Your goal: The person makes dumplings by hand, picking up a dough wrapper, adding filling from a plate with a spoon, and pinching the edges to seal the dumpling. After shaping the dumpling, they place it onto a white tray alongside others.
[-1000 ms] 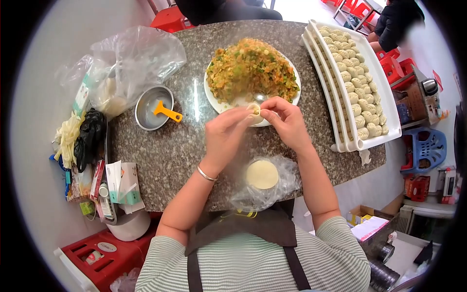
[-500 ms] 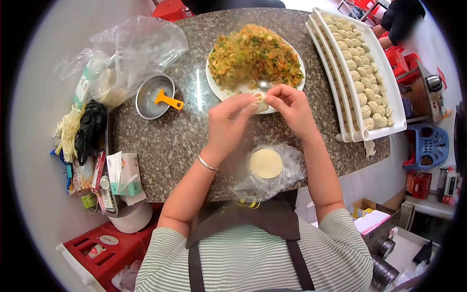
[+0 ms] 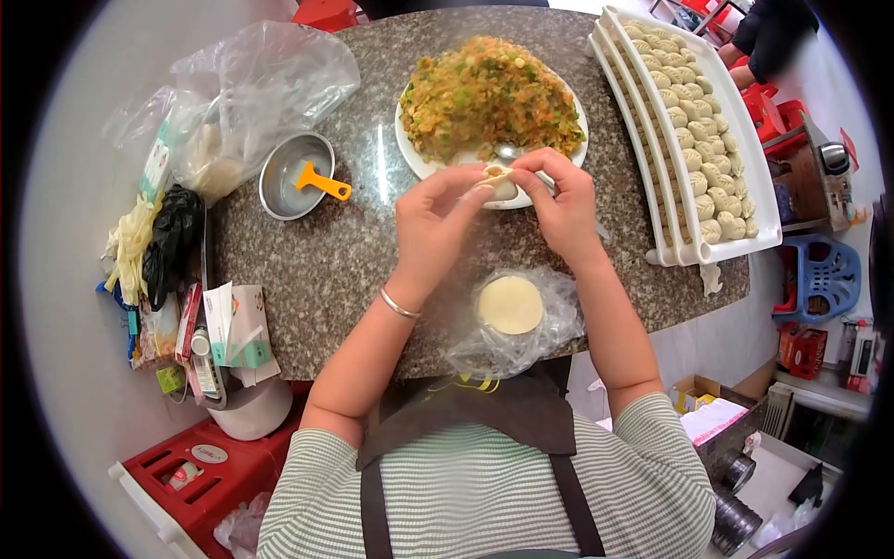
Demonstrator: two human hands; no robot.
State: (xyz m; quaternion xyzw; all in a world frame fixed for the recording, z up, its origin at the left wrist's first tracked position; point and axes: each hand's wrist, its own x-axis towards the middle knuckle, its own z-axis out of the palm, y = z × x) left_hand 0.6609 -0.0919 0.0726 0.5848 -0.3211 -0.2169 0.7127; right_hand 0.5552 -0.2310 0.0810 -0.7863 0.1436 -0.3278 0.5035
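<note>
Between both hands, just over the near rim of a white plate (image 3: 415, 166), is a partly folded dumpling (image 3: 501, 189) with a bit of filling showing at its top. My left hand (image 3: 436, 222) is closed on its left side. The fingers of my right hand (image 3: 562, 203) pinch its edge from the right. Chopped orange and green filling (image 3: 489, 98) is heaped on the plate, and a metal spoon (image 3: 507, 149) rests in it. Nearer my body, round dough wrappers (image 3: 510, 305) lie on a clear plastic bag (image 3: 561, 317).
Stacked white trays (image 3: 759, 210) of pleated dumplings (image 3: 712, 158) stand at the right. On the left are a metal bowl (image 3: 279, 193) with an orange-handled scraper (image 3: 324, 182), a clear plastic bag (image 3: 270, 74) and boxes (image 3: 240, 326). Another person (image 3: 773, 42) is at the upper right.
My fingers have shifted slightly along the dumpling's edge, and more of its pale wrapper shows below them. The view has tilted a little.
</note>
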